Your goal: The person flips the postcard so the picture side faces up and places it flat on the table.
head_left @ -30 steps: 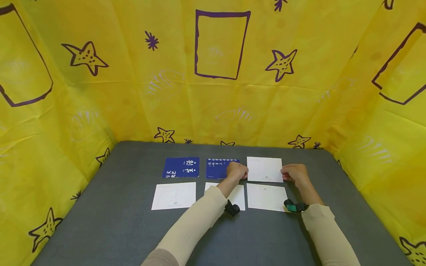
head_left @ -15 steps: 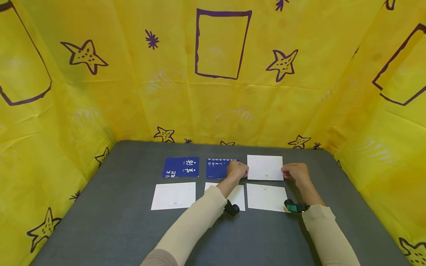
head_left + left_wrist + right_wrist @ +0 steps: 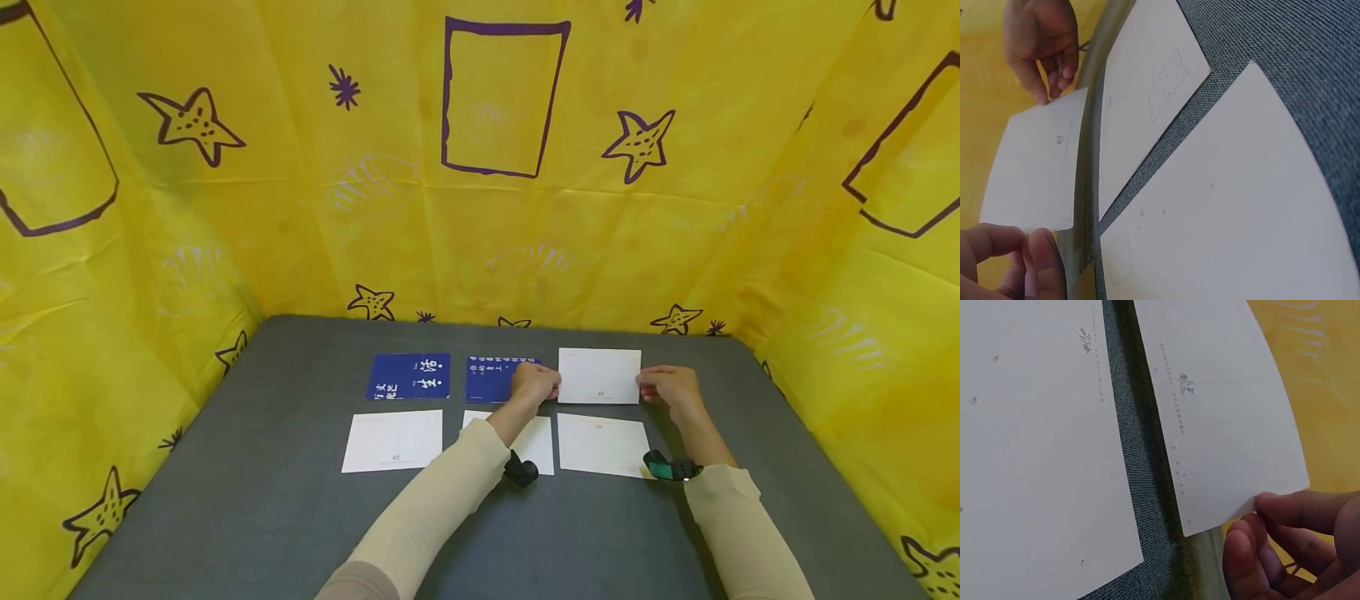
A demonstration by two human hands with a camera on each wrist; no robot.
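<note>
Both hands hold one white postcard [image 3: 599, 376] in the back row's right spot. My left hand [image 3: 534, 383] pinches its left edge between thumb and fingers, and my right hand [image 3: 672, 388] pinches the right edge. In the left wrist view the held postcard [image 3: 1038, 165] stands tilted against the yellow backdrop, its near edge low by the table. Small print and a little bird drawing mark its white face, seen in the right wrist view. Just in front lies another white postcard [image 3: 603, 444], flat. The left forearm partly hides a middle white postcard [image 3: 540, 446].
Two blue cards with white lettering lie in the back row: a left one [image 3: 408, 377] and one [image 3: 491, 382] partly behind my left hand. A further white postcard [image 3: 393, 442] lies front left. Yellow patterned cloth [image 3: 480, 225] surrounds the grey table [image 3: 225, 500] at back and sides.
The held postcard has risen slightly and its far edge sits a little higher. My right hand has shifted slightly right with it. The other cards have not moved.
</note>
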